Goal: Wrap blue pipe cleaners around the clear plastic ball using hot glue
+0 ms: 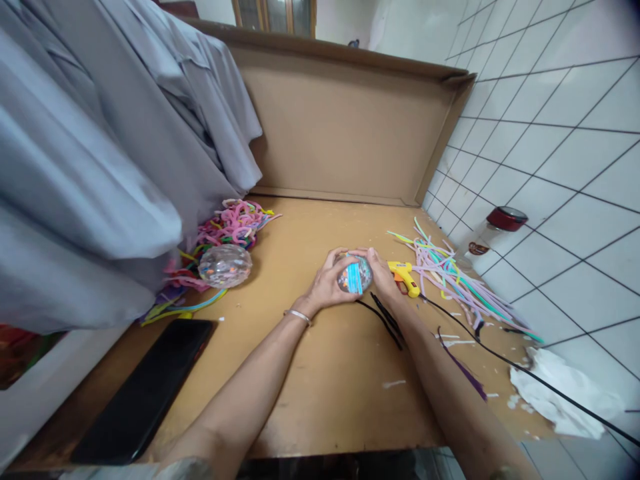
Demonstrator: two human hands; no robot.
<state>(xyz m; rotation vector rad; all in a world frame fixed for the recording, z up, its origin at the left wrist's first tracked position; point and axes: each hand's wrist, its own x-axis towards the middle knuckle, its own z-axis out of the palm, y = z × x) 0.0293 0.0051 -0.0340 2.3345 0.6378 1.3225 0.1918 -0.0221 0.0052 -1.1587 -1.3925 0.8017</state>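
Both hands are wrapped round a clear ball (pixel 343 283) with small orange bits showing through it. Several bright blue strips (pixel 355 277), perhaps pipe cleaners, lie side by side across its near face. My left hand (pixel 324 283), with a band on its wrist, closes round the ball from the left. On the other side my right hand (pixel 381 270) presses against it, its fingertips near the top. Just right of that hand lies a yellow glue gun (pixel 406 277). Black pipe cleaners (pixel 386 315) rest on the table between my forearms.
A second clear ball (pixel 225 267) sits by a heap of pipe cleaners (pixel 235 223). A phone (pixel 145 390) lies left. Rightward are straight pipe cleaners (pixel 450 273), a red-lidded jar (pixel 487 240), a cord (pixel 530 370) and white tissue (pixel 565 390). A cardboard panel (pixel 345 120) stands behind.
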